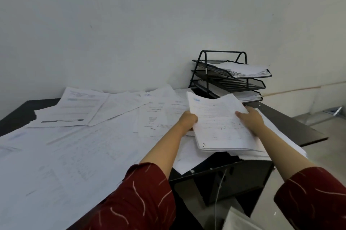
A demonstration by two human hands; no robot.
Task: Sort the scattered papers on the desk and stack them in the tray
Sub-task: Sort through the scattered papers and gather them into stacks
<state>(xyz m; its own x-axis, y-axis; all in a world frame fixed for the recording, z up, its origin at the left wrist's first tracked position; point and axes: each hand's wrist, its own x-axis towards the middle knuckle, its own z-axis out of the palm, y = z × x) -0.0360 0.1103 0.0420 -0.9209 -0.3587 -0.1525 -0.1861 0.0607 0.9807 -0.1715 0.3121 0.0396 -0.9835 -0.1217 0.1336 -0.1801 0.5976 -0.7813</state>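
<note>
Two hands around one bundle of papers (222,125), right of centre in the frame. Left hand (188,119) curled round the bundle's left edge, fingers tucked under it. Right hand (250,118) gripping the right edge, thumb laid on the top sheet. Bundle tilted, far end raised, near end just above more sheets at the desk's right corner. Dark red sleeves (142,198) with pale streaks at the bottom of the frame.

Loose papers (78,141) spread across most of the dark desk (17,111), overlapping, from lower left to centre; several printed sheets fanned along the far edge at the wall. Black wire tray (230,78) with three tiers at upper right of centre, against the pale wall (131,14), just beyond the held bundle. Top tier loaded with a stack of sheets (243,69), middle tier showing bare slats, bottom tier holding some sheets too. Thin cable (219,188) hanging below the desk edge at lower right
</note>
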